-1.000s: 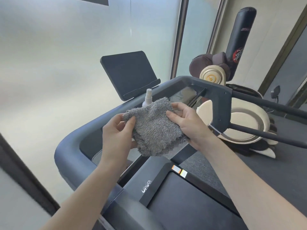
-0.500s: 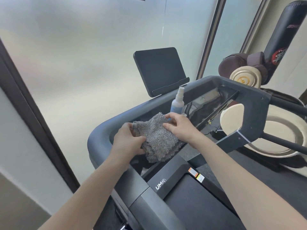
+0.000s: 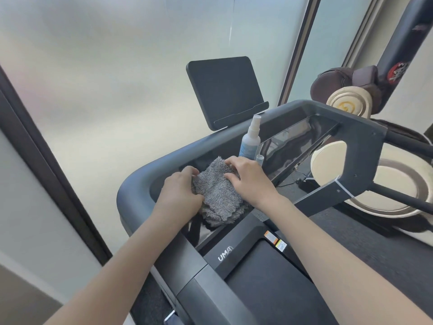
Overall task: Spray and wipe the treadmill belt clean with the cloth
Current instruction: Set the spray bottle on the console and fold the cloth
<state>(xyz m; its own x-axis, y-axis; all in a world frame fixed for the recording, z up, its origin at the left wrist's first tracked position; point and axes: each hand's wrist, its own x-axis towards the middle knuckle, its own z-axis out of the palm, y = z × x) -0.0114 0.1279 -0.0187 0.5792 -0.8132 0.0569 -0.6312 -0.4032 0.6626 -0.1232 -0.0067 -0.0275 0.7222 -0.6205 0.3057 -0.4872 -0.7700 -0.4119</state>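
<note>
A grey fluffy cloth lies folded on the treadmill's console shelf. My left hand grips its left edge with curled fingers. My right hand rests on its upper right part, fingertips bent into the pile. A white and blue spray bottle stands upright just behind my right hand, with a small clear cap beside it. The black treadmill belt runs below the console toward me, with an UMA label at its front cover.
The grey console frame curves around the shelf. A dark tablet stand rises behind it. A cream exercise machine and a black punching bag stand to the right. Frosted glass fills the left and back.
Both hands have lowered the cloth from mid-air onto the console shelf in front of the spray bottle. The view has shifted left, so the bottle now shows in full.
</note>
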